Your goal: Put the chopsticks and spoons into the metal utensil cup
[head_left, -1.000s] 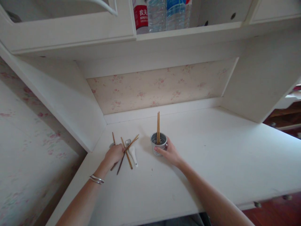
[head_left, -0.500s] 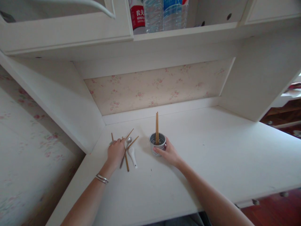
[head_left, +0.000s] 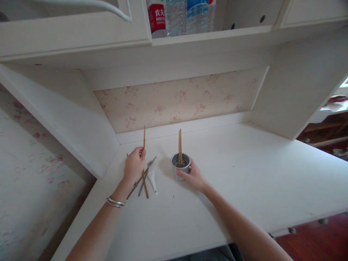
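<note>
My left hand (head_left: pixel 134 163) is closed on a wooden chopstick (head_left: pixel 144 137), which points up above the pile; its lower part is hidden by the hand. Below and beside this hand lie several more chopsticks (head_left: pixel 146 189), crossed over one another, with a metal spoon (head_left: pixel 149 164) among them. A white soup spoon (head_left: pixel 152 181) rests on their right side. My right hand (head_left: pixel 194 176) is wrapped round a perforated metal utensil cup (head_left: pixel 176 173) standing on the white desktop. Two chopsticks (head_left: pixel 180 145) stand upright in the cup.
The white desktop (head_left: pixel 244 181) runs between side panels, with a floral back wall (head_left: pixel 176 99). Overhead, a shelf (head_left: pixel 212 39) holds plastic bottles (head_left: pixel 176 18), beside a cabinet door (head_left: pixel 81 34) with a curved handle. A dark red floor shows at lower right.
My left hand has risen slightly from the pile with one chopstick, now pointing upward. The right hand stays on the cup. The view has shifted slightly.
</note>
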Demonstrator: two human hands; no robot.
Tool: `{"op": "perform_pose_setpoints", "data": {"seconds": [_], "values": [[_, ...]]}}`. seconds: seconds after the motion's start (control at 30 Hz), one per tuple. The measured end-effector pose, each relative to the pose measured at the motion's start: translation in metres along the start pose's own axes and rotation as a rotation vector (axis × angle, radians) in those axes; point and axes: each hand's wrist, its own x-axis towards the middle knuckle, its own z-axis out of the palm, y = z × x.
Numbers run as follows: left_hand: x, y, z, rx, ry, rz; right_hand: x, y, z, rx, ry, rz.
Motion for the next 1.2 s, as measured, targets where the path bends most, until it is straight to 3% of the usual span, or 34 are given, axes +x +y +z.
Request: {"op": "perform_pose_setpoints", "data": {"seconds": [0.13,0.27,0.4,0.6,0.73,1.2], "values": [[0.013,0.039,-0.016,-0.261,0.06,0.061,-0.001,-0.002,0.0,-0.016,-0.003,0.0],[0.025,0.078,-0.024,-0.626,-0.061,0.101,-0.003,-0.006,0.0,-0.022,-0.012,0.015],[0.026,0.099,-0.009,-0.715,-0.189,0.072,-0.004,-0.01,0.0,0.004,-0.042,0.0],[0.012,0.092,0.04,-0.639,-0.29,0.069,-0.004,-0.01,-0.001,0.002,-0.07,-0.034],[0.001,0.084,0.059,-0.603,-0.338,0.076,-0.002,-0.008,-0.002,-0.007,-0.082,-0.048],[-0.021,0.078,0.068,-0.65,-0.372,-0.006,-0.003,-0.01,-0.002,-0.007,-0.118,-0.048]]}}
